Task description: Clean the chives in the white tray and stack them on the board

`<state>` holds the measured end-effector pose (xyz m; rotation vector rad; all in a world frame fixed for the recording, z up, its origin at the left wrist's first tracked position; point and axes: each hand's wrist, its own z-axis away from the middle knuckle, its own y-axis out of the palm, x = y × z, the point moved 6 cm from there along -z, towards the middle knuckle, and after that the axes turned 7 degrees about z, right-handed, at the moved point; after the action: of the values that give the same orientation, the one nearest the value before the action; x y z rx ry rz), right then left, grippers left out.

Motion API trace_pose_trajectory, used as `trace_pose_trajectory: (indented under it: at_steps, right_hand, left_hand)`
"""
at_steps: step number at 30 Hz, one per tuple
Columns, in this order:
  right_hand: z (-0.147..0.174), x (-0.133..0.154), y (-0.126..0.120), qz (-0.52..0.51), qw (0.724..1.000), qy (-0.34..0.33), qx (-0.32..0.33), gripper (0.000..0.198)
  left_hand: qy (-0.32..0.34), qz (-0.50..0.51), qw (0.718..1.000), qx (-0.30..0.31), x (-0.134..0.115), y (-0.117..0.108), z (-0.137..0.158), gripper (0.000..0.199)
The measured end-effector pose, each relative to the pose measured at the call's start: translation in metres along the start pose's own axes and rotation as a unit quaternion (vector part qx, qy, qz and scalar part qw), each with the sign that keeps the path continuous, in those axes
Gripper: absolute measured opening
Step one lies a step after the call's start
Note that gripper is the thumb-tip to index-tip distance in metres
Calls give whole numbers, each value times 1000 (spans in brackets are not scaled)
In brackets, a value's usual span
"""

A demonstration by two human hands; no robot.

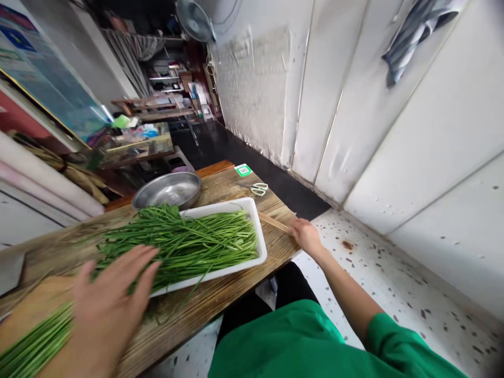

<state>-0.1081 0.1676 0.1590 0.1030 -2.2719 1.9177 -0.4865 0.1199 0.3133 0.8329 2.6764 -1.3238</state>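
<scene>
Garlic chives (197, 236) lie heaped in a white plastic tray (260, 239) on the wooden table (220, 294). My left hand (114, 294) is over the tray's left end, fingers spread, slightly blurred; whether it touches the chives I cannot tell. At the table's right edge my right hand (305, 235) is closed around the end of several thin bamboo skewers (275, 223), which run toward the tray's right end. Another bunch of chives (35, 338) rests on a cutting board (43, 299) at the lower left, partly hidden by my left hand and forearm.
A metal bowl (169, 190) stands behind the tray. Scissors (259, 189) and a green QR-code card (243, 170) lie near the table's far right corner. A flat grey blade (11, 270) is at the left edge. A white wall (354, 105) runs along the right.
</scene>
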Motion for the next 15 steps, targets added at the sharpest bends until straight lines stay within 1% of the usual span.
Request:
trace_pose_trajectory:
  at_steps: [1,2,3,4,6,8,11,13,15]
  right_hand:
    - [-7,3,4,4,1000,-1,13,22]
    - [-13,5,8,6,1000,0,24,21]
    - [-18,6,11,11,999,1,35,21]
    - [-22,7,14,18,999,1,44,21]
    - [-25,7,18,30,998,0,59,23]
    - [-23,6,18,41,997,-5,70,26]
    - [-23,7,14,55,995,-8,81,32]
    - [-30,13,11,59,995,-14,83,34]
    - [-42,25,11,57,994,-28,87,33]
  left_hand:
    - [52,-13,998,28,-26,15,-11,27]
    - [88,-10,993,72,-48,32,-21,22]
    - [106,-4,988,116,-64,51,-30,21]
    - [113,1,983,148,-76,70,-38,20]
    - [119,9,974,194,-90,105,-51,23]
    - [126,7,963,239,-94,137,-58,24]
    - [105,-30,953,284,-82,174,-66,23]
    - [78,-55,949,300,-67,187,-72,24]
    - [51,-73,952,292,-51,192,-79,25]
